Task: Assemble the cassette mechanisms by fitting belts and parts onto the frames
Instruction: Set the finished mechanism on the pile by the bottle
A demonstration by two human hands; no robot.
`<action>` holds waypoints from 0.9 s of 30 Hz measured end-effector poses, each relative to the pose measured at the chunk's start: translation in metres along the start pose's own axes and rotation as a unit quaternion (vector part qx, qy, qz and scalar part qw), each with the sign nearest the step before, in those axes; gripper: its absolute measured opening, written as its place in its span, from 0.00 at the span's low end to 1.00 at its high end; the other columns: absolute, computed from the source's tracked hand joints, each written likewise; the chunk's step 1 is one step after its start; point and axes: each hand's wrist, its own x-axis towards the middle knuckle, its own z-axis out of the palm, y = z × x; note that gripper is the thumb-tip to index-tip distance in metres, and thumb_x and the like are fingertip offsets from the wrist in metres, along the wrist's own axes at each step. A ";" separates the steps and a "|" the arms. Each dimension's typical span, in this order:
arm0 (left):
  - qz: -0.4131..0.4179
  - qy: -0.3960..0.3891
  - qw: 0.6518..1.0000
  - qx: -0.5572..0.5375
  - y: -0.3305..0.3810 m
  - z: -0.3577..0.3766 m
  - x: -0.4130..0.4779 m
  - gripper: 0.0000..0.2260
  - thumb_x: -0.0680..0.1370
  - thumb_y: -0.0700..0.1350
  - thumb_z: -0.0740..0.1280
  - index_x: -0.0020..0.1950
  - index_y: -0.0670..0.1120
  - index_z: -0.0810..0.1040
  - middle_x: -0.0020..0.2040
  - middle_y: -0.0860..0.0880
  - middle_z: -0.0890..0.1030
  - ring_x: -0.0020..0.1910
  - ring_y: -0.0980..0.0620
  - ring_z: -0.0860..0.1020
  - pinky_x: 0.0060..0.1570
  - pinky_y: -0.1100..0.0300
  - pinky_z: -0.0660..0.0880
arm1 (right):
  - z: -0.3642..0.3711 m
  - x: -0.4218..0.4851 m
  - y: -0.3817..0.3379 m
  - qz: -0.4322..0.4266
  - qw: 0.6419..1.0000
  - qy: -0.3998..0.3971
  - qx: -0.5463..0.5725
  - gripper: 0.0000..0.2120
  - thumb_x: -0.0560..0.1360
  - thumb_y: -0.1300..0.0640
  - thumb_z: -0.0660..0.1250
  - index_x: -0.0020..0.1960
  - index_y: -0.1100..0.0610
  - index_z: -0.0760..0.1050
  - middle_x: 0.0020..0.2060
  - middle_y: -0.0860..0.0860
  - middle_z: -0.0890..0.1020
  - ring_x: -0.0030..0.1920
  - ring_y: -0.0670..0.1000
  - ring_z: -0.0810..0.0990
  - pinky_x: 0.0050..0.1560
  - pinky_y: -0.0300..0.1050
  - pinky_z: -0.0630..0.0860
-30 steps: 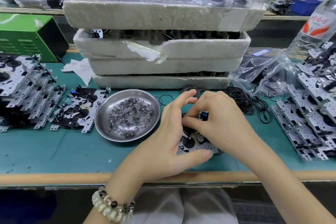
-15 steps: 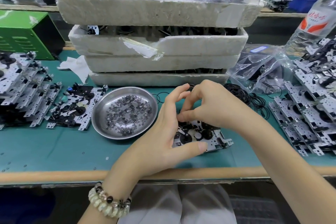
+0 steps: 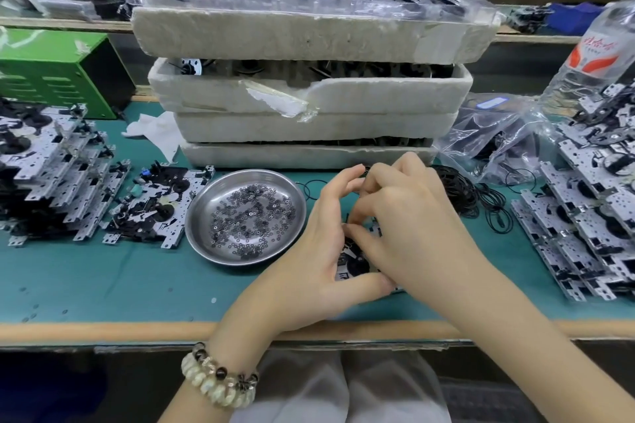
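I take the steel dish [image 3: 193,231] of washers [image 3: 247,216] as landmark: left of it lies one mechanism [image 3: 154,209]. Just right of the dish, the left hand [image 3: 309,268] grips the cassette frame [image 3: 354,266], thumb along its near edge; the right hand [image 3: 415,237] pinches at the frame's top, fingers bunched, the part under them hidden. Loose belts [image 3: 460,192] lie farther right.

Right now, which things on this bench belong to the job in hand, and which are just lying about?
In the job: mechanism frame, gripped by the left hand and worked by the right hand; loose belts; steel dish of washers; left frame stack; right frame stack; foam trays of parts.
Lying about: water bottle; green box; white tissue.
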 end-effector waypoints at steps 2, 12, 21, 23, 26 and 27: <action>0.006 -0.006 1.000 0.005 -0.001 -0.001 0.001 0.45 0.68 0.55 0.70 0.78 0.59 0.46 0.77 0.58 0.58 0.75 0.54 0.65 0.73 0.55 0.65 | 0.000 -0.002 -0.001 -0.022 0.999 -0.004 -0.029 0.07 0.73 0.53 0.69 0.42 0.54 0.85 0.42 0.49 0.76 0.48 0.55 0.66 0.49 0.50 0.64; 0.000 0.004 1.000 0.017 -0.002 0.000 0.000 0.44 0.70 0.45 0.68 0.77 0.63 0.45 0.76 0.54 0.61 0.71 0.51 0.69 0.70 0.52 0.68 | -0.001 0.008 -0.002 -0.029 0.998 -0.048 -0.009 0.05 0.71 0.55 0.71 0.41 0.54 0.85 0.42 0.49 0.76 0.48 0.53 0.63 0.49 0.49 0.62; 0.076 0.114 0.990 0.008 0.002 0.004 0.001 0.36 0.70 0.44 0.65 0.77 0.48 0.59 0.76 0.49 0.65 0.79 0.44 0.58 0.75 0.42 0.60 | -0.003 -0.001 0.015 0.009 0.993 0.047 0.112 0.03 0.67 0.57 0.77 0.35 0.51 0.85 0.38 0.46 0.76 0.46 0.54 0.68 0.50 0.53 0.67; 0.087 0.124 0.988 -0.003 0.001 0.004 0.001 0.35 0.71 0.47 0.64 0.77 0.45 0.59 0.77 0.47 0.64 0.80 0.43 0.57 0.76 0.42 0.58 | -0.004 -0.002 0.019 0.031 0.988 0.059 0.139 0.02 0.67 0.56 0.78 0.36 0.51 0.85 0.38 0.45 0.76 0.47 0.53 0.68 0.52 0.54 0.67; 0.114 0.130 0.984 -0.036 0.000 0.004 0.003 0.34 0.71 0.46 0.64 0.76 0.43 0.61 0.76 0.46 0.63 0.79 0.44 0.58 0.76 0.47 0.57 | -0.003 -0.002 0.021 0.058 0.982 0.073 0.167 0.03 0.68 0.56 0.78 0.36 0.51 0.85 0.38 0.45 0.76 0.49 0.52 0.68 0.55 0.49 0.66; 0.125 0.134 0.982 -0.043 -0.001 0.004 0.004 0.33 0.70 0.45 0.64 0.75 0.43 0.62 0.76 0.46 0.64 0.79 0.43 0.59 0.76 0.47 0.58 | -0.003 -0.002 0.021 0.064 0.980 0.077 0.174 0.03 0.67 0.56 0.78 0.35 0.52 0.85 0.38 0.45 0.76 0.49 0.51 0.68 0.54 0.47 0.64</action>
